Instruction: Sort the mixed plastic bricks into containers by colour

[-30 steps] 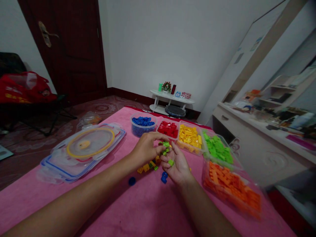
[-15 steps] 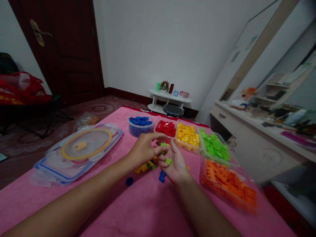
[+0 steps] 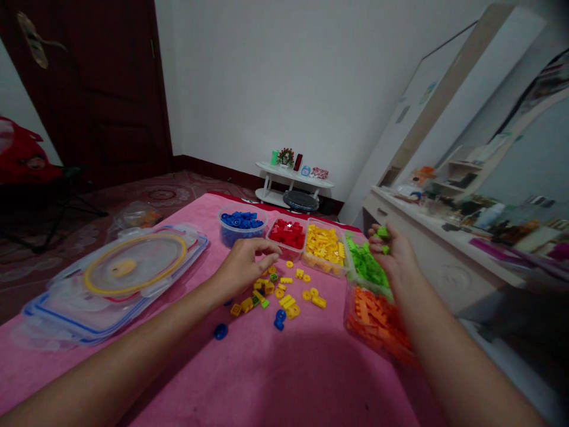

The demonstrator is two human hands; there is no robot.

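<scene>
My right hand (image 3: 398, 258) is raised over the box of green bricks (image 3: 365, 260), with its fingers curled around a few green building bricks (image 3: 382, 234). Farther left, my left hand (image 3: 249, 264) hovers by the loose bricks, thumb and forefinger apart and nothing visible in them. Below it lies a mixed pile of yellow and green bricks (image 3: 262, 290). Loose yellow bricks (image 3: 291, 305) are scattered to its right. Two blue pieces (image 3: 279, 320) lie nearer to me, and a round blue piece (image 3: 220, 331) sits below my left wrist.
Along the back stand a round tub of blue bricks (image 3: 229, 236), a box of red bricks (image 3: 287, 233) and a box of yellow bricks (image 3: 326, 244). A box of orange bricks (image 3: 376, 320) is at the right. Stacked plastic lids (image 3: 146, 302) cover the left of the pink cloth (image 3: 249, 379).
My hands have parted. My right hand has moved right with green bricks, from the middle to above the green box. The left stays near the pile. The view has shifted a little right.
</scene>
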